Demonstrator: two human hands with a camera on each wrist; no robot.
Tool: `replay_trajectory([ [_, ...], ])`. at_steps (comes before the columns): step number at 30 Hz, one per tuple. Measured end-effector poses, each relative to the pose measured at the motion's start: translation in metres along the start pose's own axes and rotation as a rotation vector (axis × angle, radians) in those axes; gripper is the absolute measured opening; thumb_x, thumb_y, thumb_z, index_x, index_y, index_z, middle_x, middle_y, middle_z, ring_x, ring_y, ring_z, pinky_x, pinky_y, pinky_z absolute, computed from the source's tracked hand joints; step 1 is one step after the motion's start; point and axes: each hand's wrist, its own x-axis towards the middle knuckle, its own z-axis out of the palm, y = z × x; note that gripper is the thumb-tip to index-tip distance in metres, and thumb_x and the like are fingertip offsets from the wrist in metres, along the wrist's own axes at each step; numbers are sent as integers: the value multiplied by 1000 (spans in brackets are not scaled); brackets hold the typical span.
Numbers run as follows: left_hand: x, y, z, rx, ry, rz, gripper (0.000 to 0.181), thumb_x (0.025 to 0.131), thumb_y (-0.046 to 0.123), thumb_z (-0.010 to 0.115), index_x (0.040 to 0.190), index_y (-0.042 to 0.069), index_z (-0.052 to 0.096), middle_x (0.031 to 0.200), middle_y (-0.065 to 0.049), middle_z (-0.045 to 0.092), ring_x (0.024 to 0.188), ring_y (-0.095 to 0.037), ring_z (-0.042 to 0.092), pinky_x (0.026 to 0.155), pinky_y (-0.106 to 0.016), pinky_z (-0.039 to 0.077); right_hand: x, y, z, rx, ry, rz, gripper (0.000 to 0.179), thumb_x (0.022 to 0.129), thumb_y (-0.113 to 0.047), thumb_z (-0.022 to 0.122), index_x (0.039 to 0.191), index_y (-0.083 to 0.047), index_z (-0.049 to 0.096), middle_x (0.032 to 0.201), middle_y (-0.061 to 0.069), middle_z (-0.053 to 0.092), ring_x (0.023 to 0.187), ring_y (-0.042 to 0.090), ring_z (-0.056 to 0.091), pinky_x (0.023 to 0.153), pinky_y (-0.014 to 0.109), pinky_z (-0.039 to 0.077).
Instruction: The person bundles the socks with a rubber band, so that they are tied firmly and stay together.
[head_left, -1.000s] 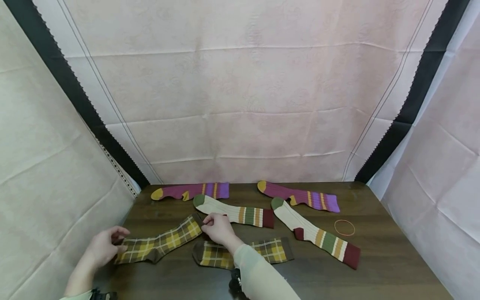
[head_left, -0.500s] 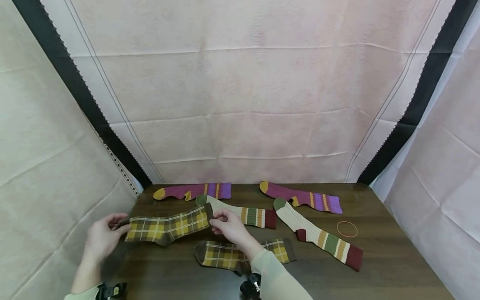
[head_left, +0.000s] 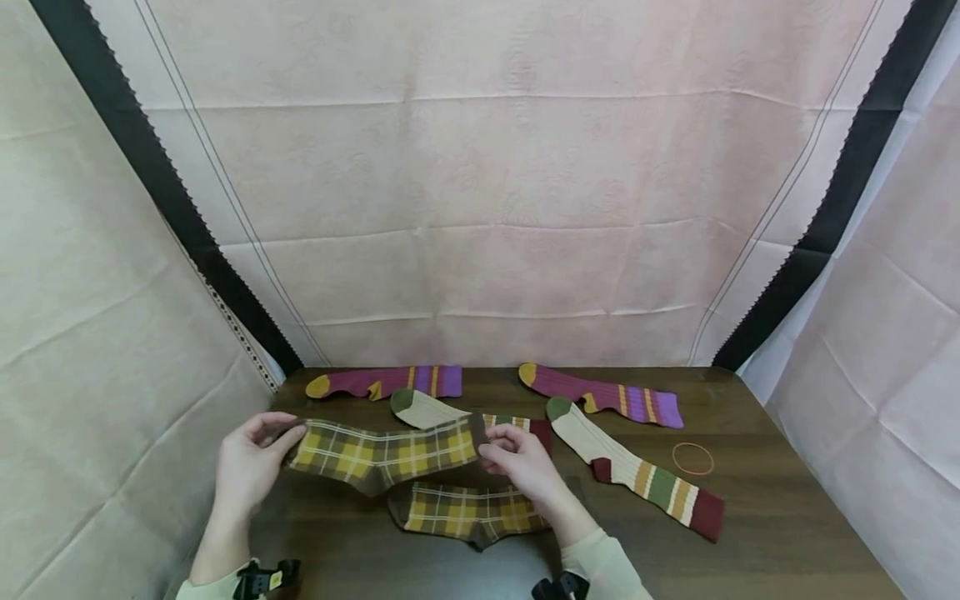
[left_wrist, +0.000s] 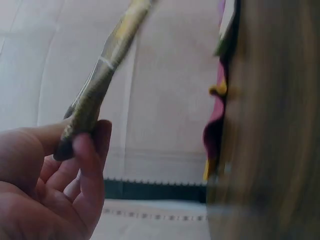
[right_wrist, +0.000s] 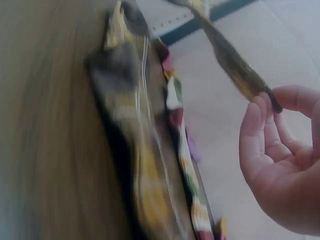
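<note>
I see the left hand (head_left: 255, 454) pinching a plaid sock (head_left: 386, 454) by its toe, the right hand (head_left: 521, 458) pinching its cuff, above the table (head_left: 765, 542).

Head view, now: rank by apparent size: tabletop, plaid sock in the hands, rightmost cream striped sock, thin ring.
1. Tabletop
2. Held plaid sock and rightmost cream striped sock: too close to rank; the held one is off the tabletop, likely nearer the camera
3. Thin ring
</note>
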Motion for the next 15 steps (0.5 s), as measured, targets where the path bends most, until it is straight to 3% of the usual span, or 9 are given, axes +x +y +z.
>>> replay_trajectory([
  [4, -6, 5, 16, -76, -82, -22, 28, 96, 17, 84, 116, 0, 73, 103, -2, 75, 64, -13, 66, 53, -36, 61, -11, 5, -24, -31, 7, 14, 31, 103, -15, 71, 126, 4, 64, 103, 10, 74, 94, 30, 73, 83, 38, 63],
  [10, -14, 14, 37, -148, -252, -68, 29, 99, 15, 80, 121, -2, 72, 117, -16, 71, 77, -17, 71, 61, -39, 64, -27, 2, -56, -35, 2, 48, 31, 107, -20, 68, 124, 4, 61, 105, 10, 74, 98, 30, 72, 85, 34, 62],
  [15, -20, 17, 46, -164, -331, -87, 29, 100, 14, 78, 122, -3, 71, 113, -16, 70, 79, -20, 72, 63, -40, 64, -35, 1, -80, -26, -15, 69, 23, 106, -17, 67, 117, 3, 62, 100, 9, 74, 95, 26, 73, 87, 37, 63],
])
